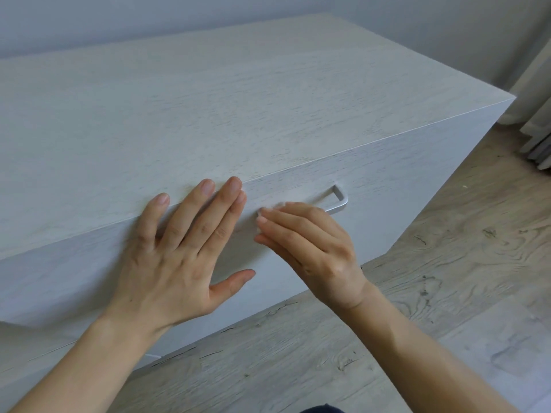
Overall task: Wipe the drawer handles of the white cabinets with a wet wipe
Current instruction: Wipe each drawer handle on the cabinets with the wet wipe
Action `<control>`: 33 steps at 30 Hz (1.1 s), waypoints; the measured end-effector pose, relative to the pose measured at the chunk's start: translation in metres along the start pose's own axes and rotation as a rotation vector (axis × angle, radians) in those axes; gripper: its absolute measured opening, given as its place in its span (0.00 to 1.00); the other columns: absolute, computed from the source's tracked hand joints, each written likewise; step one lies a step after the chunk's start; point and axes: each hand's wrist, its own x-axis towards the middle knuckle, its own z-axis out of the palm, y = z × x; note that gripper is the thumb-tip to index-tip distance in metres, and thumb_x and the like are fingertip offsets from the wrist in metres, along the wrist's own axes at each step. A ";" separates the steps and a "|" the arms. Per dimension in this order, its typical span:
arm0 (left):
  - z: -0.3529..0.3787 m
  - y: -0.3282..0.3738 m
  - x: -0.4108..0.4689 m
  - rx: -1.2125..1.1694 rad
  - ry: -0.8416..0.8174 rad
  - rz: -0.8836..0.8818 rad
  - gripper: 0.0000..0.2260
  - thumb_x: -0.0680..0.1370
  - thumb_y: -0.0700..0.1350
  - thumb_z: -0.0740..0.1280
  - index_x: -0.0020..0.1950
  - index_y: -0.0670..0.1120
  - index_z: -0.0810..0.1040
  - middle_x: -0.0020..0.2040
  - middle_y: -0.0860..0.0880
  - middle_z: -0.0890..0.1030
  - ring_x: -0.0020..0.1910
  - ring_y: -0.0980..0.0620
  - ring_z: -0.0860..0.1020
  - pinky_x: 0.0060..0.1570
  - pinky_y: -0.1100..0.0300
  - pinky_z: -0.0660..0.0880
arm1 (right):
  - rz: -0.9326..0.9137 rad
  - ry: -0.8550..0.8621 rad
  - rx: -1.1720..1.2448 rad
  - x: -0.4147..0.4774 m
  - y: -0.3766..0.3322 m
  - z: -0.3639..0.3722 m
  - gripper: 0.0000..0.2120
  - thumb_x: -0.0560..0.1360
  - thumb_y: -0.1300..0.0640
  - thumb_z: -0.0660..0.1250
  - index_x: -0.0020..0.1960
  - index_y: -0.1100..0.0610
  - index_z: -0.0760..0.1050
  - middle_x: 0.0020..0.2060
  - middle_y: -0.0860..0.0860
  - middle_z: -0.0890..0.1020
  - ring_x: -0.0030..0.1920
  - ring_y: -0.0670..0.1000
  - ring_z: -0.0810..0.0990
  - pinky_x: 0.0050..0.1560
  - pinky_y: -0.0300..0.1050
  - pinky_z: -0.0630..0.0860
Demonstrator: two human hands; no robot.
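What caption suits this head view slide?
Right hand holds a wet wipe on the drawer handle; left hand rests flat on the white cabinet.

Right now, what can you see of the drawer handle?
The drawer handle is a slim, silvery, metal-looking bar mounted level on the white drawer front, just under the cabinet top. Only its right end shows, bending squarely back to the front. The right hand holds a white wet wipe over the rest, hiding it.
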 end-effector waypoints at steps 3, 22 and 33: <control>0.000 0.000 0.000 -0.001 -0.002 0.002 0.38 0.78 0.65 0.51 0.78 0.40 0.54 0.79 0.47 0.50 0.77 0.49 0.47 0.74 0.49 0.43 | -0.066 -0.048 -0.041 -0.004 0.016 -0.017 0.08 0.72 0.63 0.73 0.50 0.65 0.82 0.48 0.55 0.84 0.48 0.53 0.83 0.49 0.50 0.79; -0.035 -0.014 0.004 -0.343 -0.229 0.010 0.31 0.81 0.61 0.46 0.77 0.42 0.57 0.77 0.48 0.58 0.76 0.49 0.55 0.73 0.51 0.50 | 0.123 -0.258 -0.144 0.024 0.017 -0.086 0.09 0.72 0.69 0.68 0.51 0.68 0.80 0.51 0.58 0.82 0.54 0.54 0.81 0.57 0.44 0.77; -0.217 -0.194 0.105 -0.647 -0.349 -0.125 0.27 0.77 0.58 0.57 0.69 0.41 0.69 0.68 0.45 0.74 0.64 0.48 0.75 0.62 0.50 0.66 | 0.348 -0.179 0.094 0.271 -0.118 -0.136 0.07 0.72 0.65 0.68 0.47 0.66 0.82 0.47 0.55 0.83 0.51 0.48 0.80 0.53 0.39 0.77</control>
